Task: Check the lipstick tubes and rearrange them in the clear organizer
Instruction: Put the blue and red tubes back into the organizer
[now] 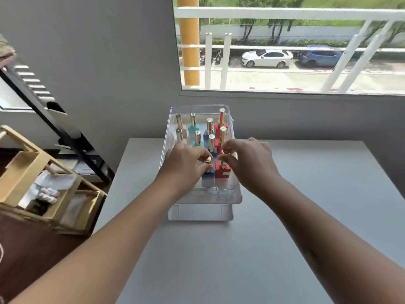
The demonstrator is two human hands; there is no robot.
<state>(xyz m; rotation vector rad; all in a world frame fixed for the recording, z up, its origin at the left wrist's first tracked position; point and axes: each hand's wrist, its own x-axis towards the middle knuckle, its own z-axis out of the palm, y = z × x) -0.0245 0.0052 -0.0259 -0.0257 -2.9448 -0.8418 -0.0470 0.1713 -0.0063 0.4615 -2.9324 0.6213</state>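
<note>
A clear organizer (pixel 237 194) stands at the far middle of the grey table (pixel 306 216). Several lipstick tubes with gold caps stand upright in it, in rows by base colour: beige, teal, blue and red. My left hand (pixel 186 165) reaches into the front of the organizer and pinches the gold cap of the front blue lipstick (pixel 208 178). My right hand (pixel 247 159) is beside it, fingers pinched on the gold cap of the front red lipstick (pixel 222 172). The front tubes of the beige and teal rows are hidden behind my left hand.
A wooden shelf unit (pixel 43 183) with small items stands left of the table. A black-framed mirror (pixel 54 123) leans against the wall behind it. A window (pixel 285 51) over a street with parked cars fills the upper right.
</note>
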